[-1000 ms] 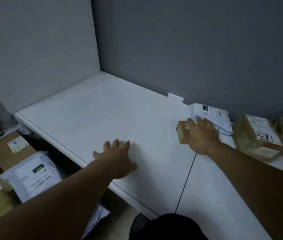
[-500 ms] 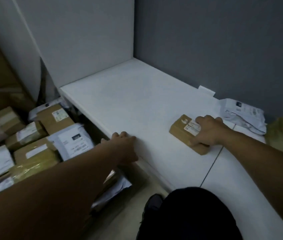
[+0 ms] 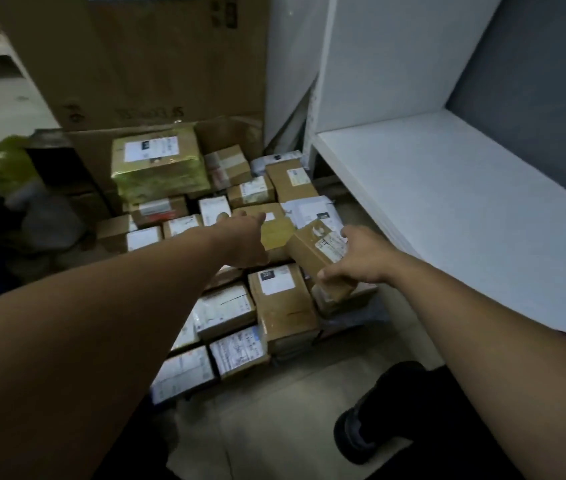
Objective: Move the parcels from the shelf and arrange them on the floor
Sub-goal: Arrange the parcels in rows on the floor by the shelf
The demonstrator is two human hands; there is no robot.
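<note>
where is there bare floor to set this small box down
For the small box: bare floor lies in front of the nearest parcel row, bordered by the shoe. The white shelf has a bare near end too. Between the big carton and the shelf, parcels sit packed tight.

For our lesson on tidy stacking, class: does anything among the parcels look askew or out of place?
The pile sits in mostly neat rows. The small brown parcel is tilted over it, but only because the right hand grips it, not yet set down. A grey mailer bag lies crumpled beneath the pile's edge nearest the shelf.
</note>
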